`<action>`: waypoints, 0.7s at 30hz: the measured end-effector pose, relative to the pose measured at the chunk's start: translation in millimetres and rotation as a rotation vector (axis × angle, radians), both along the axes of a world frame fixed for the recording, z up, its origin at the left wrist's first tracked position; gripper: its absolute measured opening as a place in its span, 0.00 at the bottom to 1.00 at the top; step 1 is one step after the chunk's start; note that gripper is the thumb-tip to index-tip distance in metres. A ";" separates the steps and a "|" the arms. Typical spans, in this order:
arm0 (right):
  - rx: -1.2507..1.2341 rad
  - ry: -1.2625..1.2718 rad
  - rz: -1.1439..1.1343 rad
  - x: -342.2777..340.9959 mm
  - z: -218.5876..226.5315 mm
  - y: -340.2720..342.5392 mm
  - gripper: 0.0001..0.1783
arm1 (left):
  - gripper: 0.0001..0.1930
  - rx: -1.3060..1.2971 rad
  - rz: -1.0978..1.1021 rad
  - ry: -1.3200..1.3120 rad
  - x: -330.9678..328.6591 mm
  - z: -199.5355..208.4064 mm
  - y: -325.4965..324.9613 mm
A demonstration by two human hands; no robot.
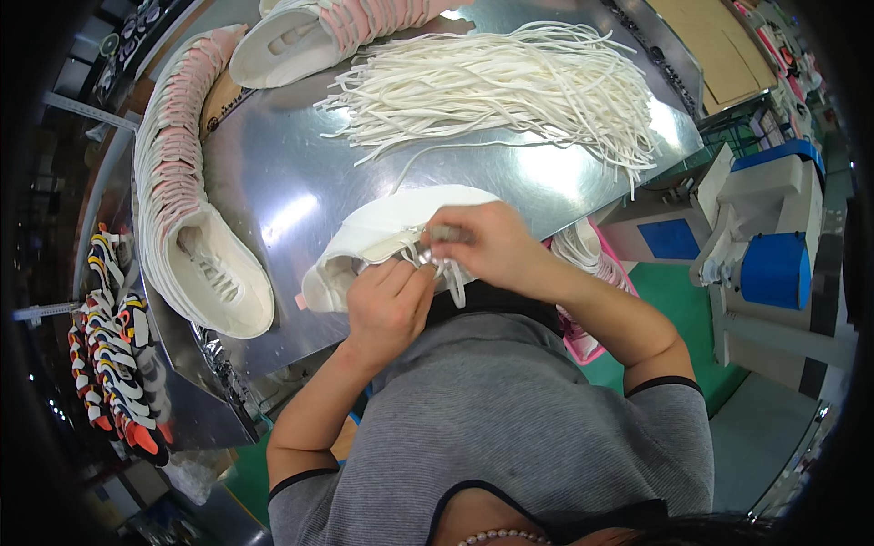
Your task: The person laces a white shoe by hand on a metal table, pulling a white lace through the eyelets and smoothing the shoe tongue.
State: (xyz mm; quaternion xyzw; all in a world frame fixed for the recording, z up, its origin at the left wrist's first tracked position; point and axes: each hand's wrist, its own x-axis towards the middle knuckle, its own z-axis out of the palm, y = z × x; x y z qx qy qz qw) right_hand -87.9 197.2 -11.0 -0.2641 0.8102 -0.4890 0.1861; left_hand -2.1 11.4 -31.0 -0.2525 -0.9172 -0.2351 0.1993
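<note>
A white shoe [387,218] lies on its side at the table's near edge, its opening to the left and a white lace [458,289] hanging loose from the eyelet area. My left hand [390,298] is closed on the near side of the shoe by the eyelets, its fingertips partly hidden. Above it, my right hand [496,244] is closed around a small tool with a greyish handle [452,235] and a shiny metal part, held against the eyelets. The tool's tip is blurred and hidden among the fingers and lace.
A bundle of white laces [501,86] spreads across the back of the metal table [273,173]. Nested white-and-pink shoes [214,264] curve along the left, with another row [296,45] behind. A pink crate [583,350] with shoes and a machine with a blue cover [774,271] stand right.
</note>
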 end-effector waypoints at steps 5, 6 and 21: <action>-0.828 0.180 -0.564 -65.3 72.2 79.6 0.14 | 0.10 -0.001 -0.019 -0.137 7.9 4.1 -3.1; -0.932 0.334 -0.676 -78.2 84.0 110.3 0.13 | 0.10 0.004 -0.022 -0.136 7.4 7.0 -1.3; -0.452 -0.707 0.049 -5.3 17.6 16.5 0.04 | 0.27 0.328 0.442 -0.810 -6.2 28.0 -6.1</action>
